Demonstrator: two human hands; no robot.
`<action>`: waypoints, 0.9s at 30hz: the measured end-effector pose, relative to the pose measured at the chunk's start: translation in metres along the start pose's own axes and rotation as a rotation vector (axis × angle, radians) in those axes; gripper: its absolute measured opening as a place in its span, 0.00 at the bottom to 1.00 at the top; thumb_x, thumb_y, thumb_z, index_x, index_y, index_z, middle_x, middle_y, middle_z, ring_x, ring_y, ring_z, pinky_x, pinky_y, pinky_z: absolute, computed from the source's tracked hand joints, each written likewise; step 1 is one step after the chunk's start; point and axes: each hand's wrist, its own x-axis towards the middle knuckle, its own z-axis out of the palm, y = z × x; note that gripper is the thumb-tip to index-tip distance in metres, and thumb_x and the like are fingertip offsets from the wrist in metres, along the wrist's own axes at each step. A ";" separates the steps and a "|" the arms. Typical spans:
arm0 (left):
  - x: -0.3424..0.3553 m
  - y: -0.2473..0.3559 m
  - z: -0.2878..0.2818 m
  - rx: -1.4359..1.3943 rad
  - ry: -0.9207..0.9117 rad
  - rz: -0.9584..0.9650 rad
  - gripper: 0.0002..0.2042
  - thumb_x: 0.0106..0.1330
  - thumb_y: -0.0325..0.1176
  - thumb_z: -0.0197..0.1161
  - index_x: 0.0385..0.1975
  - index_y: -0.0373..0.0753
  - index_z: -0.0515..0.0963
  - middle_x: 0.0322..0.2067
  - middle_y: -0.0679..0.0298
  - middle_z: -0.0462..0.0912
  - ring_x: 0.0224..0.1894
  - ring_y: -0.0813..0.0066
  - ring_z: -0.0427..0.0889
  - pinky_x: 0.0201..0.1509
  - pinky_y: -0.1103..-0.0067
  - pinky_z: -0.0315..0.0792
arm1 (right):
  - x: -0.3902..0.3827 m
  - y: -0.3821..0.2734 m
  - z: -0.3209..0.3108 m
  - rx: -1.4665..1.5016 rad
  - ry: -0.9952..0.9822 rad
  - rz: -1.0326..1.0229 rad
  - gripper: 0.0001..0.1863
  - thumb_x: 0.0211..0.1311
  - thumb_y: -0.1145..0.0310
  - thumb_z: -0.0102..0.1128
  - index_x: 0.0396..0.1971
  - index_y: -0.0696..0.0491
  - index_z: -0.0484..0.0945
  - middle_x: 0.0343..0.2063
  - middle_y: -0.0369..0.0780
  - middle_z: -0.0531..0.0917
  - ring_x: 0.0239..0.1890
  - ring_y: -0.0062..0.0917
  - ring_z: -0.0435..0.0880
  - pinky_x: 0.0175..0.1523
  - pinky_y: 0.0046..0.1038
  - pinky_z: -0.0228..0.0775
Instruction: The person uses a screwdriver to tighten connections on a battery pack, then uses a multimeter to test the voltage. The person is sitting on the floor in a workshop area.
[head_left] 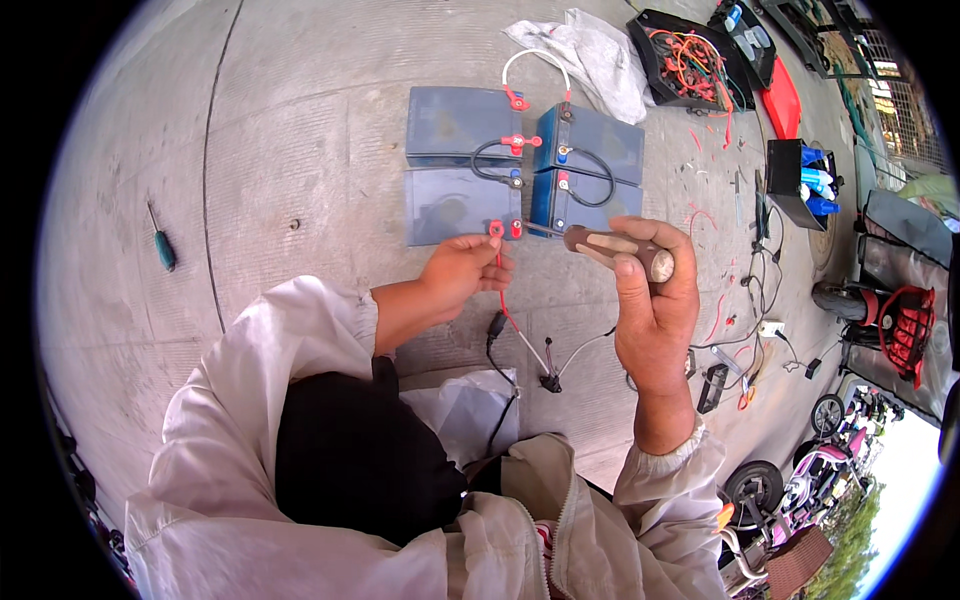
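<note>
Several grey-blue batteries (462, 120) stand together on the concrete, joined by short black and white cables. My left hand (467, 275) pinches a red wire (501, 275) just below its red ring-shaped terminal cover (496, 229), at the near left battery (440, 205). In my right hand (655, 310) is a screwdriver (610, 248) with a brown and tan handle. Its shaft points left, the tip close to the red terminal (517, 229) of that same battery. Whether the tip touches the terminal I cannot tell. The red wire runs down toward a black connector (550, 383).
A second screwdriver (162, 250) with a teal handle lies at left. Back right are a white sack (590, 60), a black case of wires (655, 75) and a black box of blue-and-white tubes (790, 190). Loose cables (765, 270) sprawl at right, with parked two-wheelers (800, 480) beyond.
</note>
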 end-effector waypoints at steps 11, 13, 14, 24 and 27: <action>-0.004 0.004 0.001 0.009 0.052 0.000 0.14 0.78 0.40 0.57 0.50 0.35 0.79 0.40 0.57 0.84 0.39 0.70 0.84 0.46 0.74 0.82 | 0.000 0.008 0.010 -0.018 0.017 0.052 0.13 0.72 0.77 0.58 0.53 0.57 0.71 0.43 0.44 0.88 0.48 0.24 0.86 0.54 0.25 0.76; -0.005 0.005 0.001 0.008 0.053 -0.003 0.15 0.77 0.41 0.58 0.50 0.35 0.79 0.41 0.57 0.84 0.39 0.70 0.84 0.46 0.74 0.82 | 0.001 0.008 0.010 -0.034 0.023 0.056 0.13 0.72 0.76 0.58 0.53 0.57 0.71 0.43 0.44 0.88 0.48 0.24 0.86 0.53 0.25 0.76; -0.004 0.005 0.001 0.013 0.056 -0.004 0.15 0.77 0.41 0.58 0.50 0.35 0.79 0.41 0.56 0.84 0.39 0.70 0.84 0.46 0.74 0.82 | 0.001 0.009 0.009 -0.043 0.026 0.060 0.13 0.72 0.76 0.59 0.53 0.57 0.71 0.43 0.44 0.88 0.48 0.24 0.87 0.53 0.25 0.77; -0.002 0.004 0.002 0.041 0.072 -0.003 0.16 0.76 0.42 0.60 0.50 0.34 0.80 0.40 0.56 0.85 0.38 0.70 0.86 0.44 0.74 0.82 | -0.002 0.004 0.013 -0.154 -0.010 -0.020 0.14 0.70 0.76 0.60 0.52 0.57 0.72 0.44 0.44 0.88 0.48 0.24 0.87 0.52 0.25 0.76; -0.002 0.004 0.001 0.046 0.077 0.003 0.16 0.76 0.42 0.60 0.50 0.34 0.80 0.40 0.56 0.85 0.37 0.70 0.86 0.43 0.75 0.83 | -0.001 -0.001 0.015 -0.182 -0.007 -0.035 0.14 0.70 0.77 0.61 0.52 0.57 0.72 0.44 0.44 0.88 0.47 0.24 0.87 0.51 0.25 0.76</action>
